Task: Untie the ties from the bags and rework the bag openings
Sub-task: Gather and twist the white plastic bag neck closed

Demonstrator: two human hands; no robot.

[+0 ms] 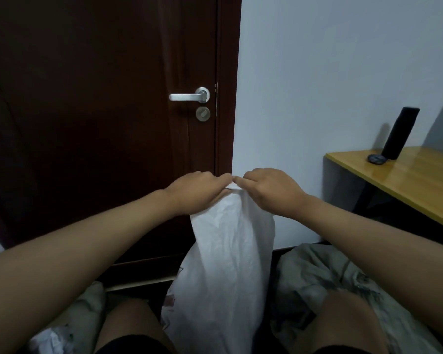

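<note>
A tall white plastic bag (228, 264) stands upright between my knees, its neck gathered to a narrow top. My left hand (195, 192) grips the left side of that top with curled fingers. My right hand (269, 190) pinches the right side, its fingertips meeting the left hand's at the bag's tip. Whether a tie sits there is hidden by my fingers. Two greyish translucent bags lie on the floor, one at my left knee (85, 310) and one at my right (315, 277).
A dark brown door (100, 123) with a metal lever handle (189, 95) stands straight ahead. A yellow-topped table (407, 180) at the right carries a black cylinder (400, 132) and a small dark object (376, 159). A pale wall is behind the bag.
</note>
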